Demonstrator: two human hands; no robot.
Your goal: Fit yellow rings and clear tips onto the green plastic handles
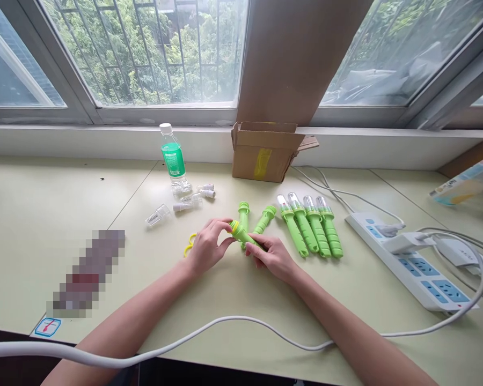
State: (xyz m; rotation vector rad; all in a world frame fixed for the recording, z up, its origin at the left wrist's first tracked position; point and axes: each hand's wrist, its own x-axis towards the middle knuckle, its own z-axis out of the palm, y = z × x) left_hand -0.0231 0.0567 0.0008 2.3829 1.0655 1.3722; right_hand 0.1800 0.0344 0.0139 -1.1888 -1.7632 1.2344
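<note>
My right hand (272, 257) grips the shaft of a green plastic handle (243, 235) that points up-left. My left hand (207, 247) pinches that handle's head end, where a yellow ring sits. Two more bare green handles (254, 217) lie just behind my hands. To their right, a row of several green handles with clear caps (310, 225) lies side by side. A yellow ring piece (190, 244) shows at my left hand's edge. Several loose clear caps (187, 203) lie scattered farther back on the left.
A green-labelled water bottle (173, 160) and an open cardboard box (263, 151) stand by the window ledge. A white power strip (410, 262) with a plugged adapter lies at right. A white cable (233, 323) crosses the table's front. A blurred patch (87, 273) covers something at left.
</note>
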